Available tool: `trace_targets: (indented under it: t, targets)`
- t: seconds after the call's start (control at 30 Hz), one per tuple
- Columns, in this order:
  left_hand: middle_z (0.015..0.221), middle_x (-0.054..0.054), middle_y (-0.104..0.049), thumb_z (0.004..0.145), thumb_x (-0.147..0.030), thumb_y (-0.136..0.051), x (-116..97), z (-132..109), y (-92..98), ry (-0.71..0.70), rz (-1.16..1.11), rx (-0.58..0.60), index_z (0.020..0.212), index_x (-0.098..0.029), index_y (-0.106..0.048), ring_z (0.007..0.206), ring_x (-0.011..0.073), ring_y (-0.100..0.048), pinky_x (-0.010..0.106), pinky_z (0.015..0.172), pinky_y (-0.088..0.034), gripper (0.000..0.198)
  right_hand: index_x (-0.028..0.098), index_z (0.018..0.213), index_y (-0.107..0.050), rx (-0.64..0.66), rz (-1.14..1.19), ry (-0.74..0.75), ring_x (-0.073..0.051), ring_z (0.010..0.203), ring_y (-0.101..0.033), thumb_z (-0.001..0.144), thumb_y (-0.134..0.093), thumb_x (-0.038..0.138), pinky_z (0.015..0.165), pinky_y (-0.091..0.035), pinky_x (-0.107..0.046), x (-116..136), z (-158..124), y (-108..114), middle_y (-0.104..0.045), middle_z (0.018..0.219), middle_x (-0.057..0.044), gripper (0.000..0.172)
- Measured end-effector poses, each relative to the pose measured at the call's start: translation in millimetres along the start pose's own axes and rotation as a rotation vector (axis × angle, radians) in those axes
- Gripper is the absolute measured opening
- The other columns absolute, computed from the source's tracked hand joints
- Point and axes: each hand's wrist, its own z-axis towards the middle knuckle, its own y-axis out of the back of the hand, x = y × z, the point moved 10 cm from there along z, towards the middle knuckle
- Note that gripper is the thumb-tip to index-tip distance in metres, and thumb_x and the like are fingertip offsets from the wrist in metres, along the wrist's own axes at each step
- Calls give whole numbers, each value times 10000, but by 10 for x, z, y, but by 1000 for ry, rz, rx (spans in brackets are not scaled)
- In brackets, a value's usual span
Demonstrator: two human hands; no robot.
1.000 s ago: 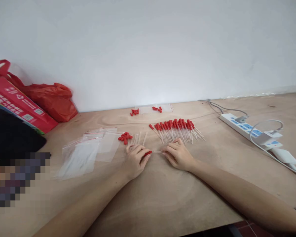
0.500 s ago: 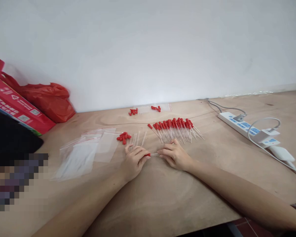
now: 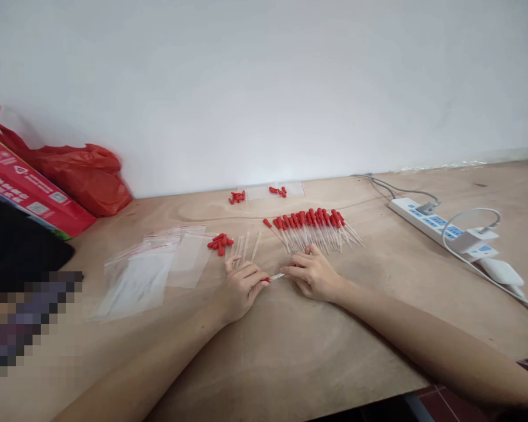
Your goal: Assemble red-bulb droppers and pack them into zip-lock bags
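My left hand (image 3: 242,286) pinches a small red rubber cap (image 3: 266,279). My right hand (image 3: 313,274) pinches a thin clear glass tube (image 3: 278,276), whose end meets the cap between my fingertips. Both hands rest on the plywood table (image 3: 290,351). Just behind my right hand lies a row of several finished droppers with red caps (image 3: 312,228). A little pile of loose red caps (image 3: 220,242) and a few bare glass tubes (image 3: 246,246) lie behind my left hand.
Clear zip bags (image 3: 145,269) lie spread at the left. A red plastic bag (image 3: 83,176) and a red box (image 3: 30,196) stand at the far left by the wall. More red caps (image 3: 257,193) sit near the wall. A white power strip (image 3: 444,228) with cables lies at right.
The cap and tube have been pushed closer together; less of the red cap shows beyond my left fingers. Both hands have stayed in about the same place.
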Motion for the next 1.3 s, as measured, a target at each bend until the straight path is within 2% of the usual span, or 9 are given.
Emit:
trace_targets:
  t: [0.17, 0.33, 0.57, 0.9, 1.13, 1.2, 1.23, 1.3]
  targets:
    - [718, -28, -632, 846, -229, -441, -27, -6, 1, -28, 22, -4, 786, -216, -597, 733, 133, -553, 391, 896, -158, 167, 166, 838, -620, -16, -44, 25, -121, 621, -443, 763, -411, 121, 627, -193, -300, 51, -10, 17, -567, 687, -29, 226]
    - [700, -22, -629, 855, -253, -422, -33, -8, 4, -29, 31, -9, 773, -212, -595, 720, 133, -545, 395, 892, -170, 195, 162, 786, -605, -18, -9, -34, -108, 575, -414, 822, -390, 195, 615, -184, -296, 49, 5, 23, -553, 651, -12, 220]
    - [736, -3, -622, 843, -252, -426, -51, -2, -30, -19, 37, 29, 788, -201, -582, 760, 145, -537, 404, 911, -180, 173, 151, 729, -561, 71, 93, -121, -106, 567, -416, 845, -358, 197, 621, -187, -287, 44, 34, -85, -566, 655, -13, 239]
    - [730, -13, -622, 834, -233, -437, -80, 4, 13, -25, 62, 3, 777, -204, -586, 765, 139, -546, 396, 917, -182, 162, 157, 729, -543, 158, 182, -222, -102, 573, -450, 868, -335, 210, 626, -207, -267, -3, 48, -230, -588, 665, -5, 256]
    - [773, -12, -623, 827, -265, -461, 34, 31, 63, 48, 97, -55, 804, -225, -584, 805, 156, -545, 408, 916, -172, 132, 178, 770, -589, 199, 109, -151, -142, 718, -476, 857, -397, 260, 643, -216, -280, 4, 120, -122, -605, 735, -26, 226]
    - [870, 15, -617, 804, -299, -494, 102, 24, 97, 86, 125, -83, 920, -237, -568, 864, 182, -534, 414, 911, -186, 151, 187, 783, -608, 201, 75, -176, -153, 744, -484, 840, -428, 256, 652, -228, -287, -66, 109, -82, -611, 746, -32, 201]
    - [925, 35, -606, 787, -318, -514, 144, 15, 121, 111, 145, -105, 994, -235, -542, 898, 197, -523, 416, 907, -198, 225, 187, 788, -615, 190, 66, -224, -158, 754, -494, 832, -438, 247, 657, -238, -288, -150, 101, -56, -616, 756, -36, 192]
    - [1010, 69, -573, 761, -338, -538, 231, -8, 167, 164, 185, -145, 1103, -221, -474, 958, 225, -496, 415, 895, -223, 367, 181, 792, -622, 141, 75, -397, -161, 762, -519, 817, -444, 235, 657, -269, -281, -415, 71, 2, -630, 779, -44, 188]
